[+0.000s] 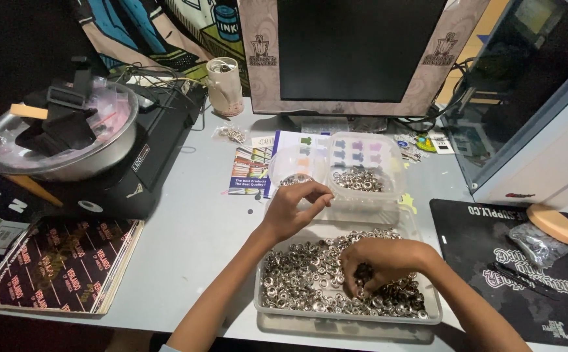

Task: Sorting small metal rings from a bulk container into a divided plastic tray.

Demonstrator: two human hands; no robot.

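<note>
A shallow clear tray (266,306) near the table's front edge holds several silver metal eyelets (297,280). My right hand (378,264) rests in the tray, its fingers curled around a few dark eyelets. My left hand (295,207) hovers above the tray's far edge with fingertips pinched on a small eyelet, next to a small round clear cup (295,166). Behind it a clear plastic tub (388,186) contains more silver rings (357,180).
A monitor (355,52) stands at the back. A metal bowl (62,140) sits on a black device (154,150) at left, with a flat black patterned box (62,267) below. A black mat (518,267) with a bag and a tan pad (554,223) lies right.
</note>
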